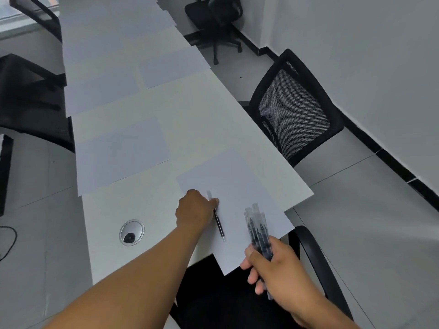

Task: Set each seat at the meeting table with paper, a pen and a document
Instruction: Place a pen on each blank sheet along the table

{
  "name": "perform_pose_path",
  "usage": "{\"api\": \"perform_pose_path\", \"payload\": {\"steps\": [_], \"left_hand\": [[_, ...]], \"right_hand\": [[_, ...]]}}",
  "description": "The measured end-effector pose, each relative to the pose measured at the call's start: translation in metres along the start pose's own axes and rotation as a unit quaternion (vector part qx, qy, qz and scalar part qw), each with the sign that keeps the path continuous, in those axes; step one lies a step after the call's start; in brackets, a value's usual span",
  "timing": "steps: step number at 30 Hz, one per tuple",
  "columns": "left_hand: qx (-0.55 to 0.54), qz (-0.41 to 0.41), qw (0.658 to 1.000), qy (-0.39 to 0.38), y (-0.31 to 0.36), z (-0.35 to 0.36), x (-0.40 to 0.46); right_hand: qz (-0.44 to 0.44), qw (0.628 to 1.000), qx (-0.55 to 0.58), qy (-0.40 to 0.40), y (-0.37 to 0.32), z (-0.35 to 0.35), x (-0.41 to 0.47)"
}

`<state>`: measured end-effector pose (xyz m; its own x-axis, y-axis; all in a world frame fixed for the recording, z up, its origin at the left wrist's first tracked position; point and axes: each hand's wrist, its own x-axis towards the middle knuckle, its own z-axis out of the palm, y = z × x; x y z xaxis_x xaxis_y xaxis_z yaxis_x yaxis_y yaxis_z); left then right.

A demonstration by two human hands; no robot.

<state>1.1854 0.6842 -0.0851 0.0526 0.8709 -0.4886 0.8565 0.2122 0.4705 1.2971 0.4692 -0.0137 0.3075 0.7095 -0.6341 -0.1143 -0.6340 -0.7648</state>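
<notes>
- A bundle of pens is gripped in the right hand.
- One pen is pinched by the left hand on the nearest sheet.
- More sheets are laid along the table.
- Chairs are ranged beside it, by the wall.

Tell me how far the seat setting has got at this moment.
Done: paper sheets lie at the seats along the table. In hand: the left hand holds a pen on the nearest sheet; the right hand grips a bundle of pens. Left: no pen shows on the farther sheets, and I can't make out any documents.
</notes>
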Motion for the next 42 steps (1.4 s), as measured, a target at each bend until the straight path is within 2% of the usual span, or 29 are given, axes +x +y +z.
{"api": "perform_pose_path", "payload": {"steps": [16, 27, 35, 42], "left_hand": [[-0.013, 0.016, 1.0, -0.013, -0.002, -0.011, -0.012], [-0.103, 0.062, 0.993, -0.003, 0.013, -0.067, -0.106], [-0.124, 0.104, 0.984, 0.081, 0.012, -0.151, -0.187], [-0.117, 0.139, 0.973, 0.141, -0.013, -0.215, -0.243]], "right_hand": [[-0.008, 1.0, 0.012, 0.016, -0.011, 0.002, -0.015], [-0.054, 0.998, 0.005, 0.03, -0.054, -0.009, -0.058], [-0.108, 0.994, 0.011, 0.008, -0.099, 0.007, -0.101], [-0.158, 0.987, 0.021, -0.025, -0.133, 0.056, -0.143]]}}
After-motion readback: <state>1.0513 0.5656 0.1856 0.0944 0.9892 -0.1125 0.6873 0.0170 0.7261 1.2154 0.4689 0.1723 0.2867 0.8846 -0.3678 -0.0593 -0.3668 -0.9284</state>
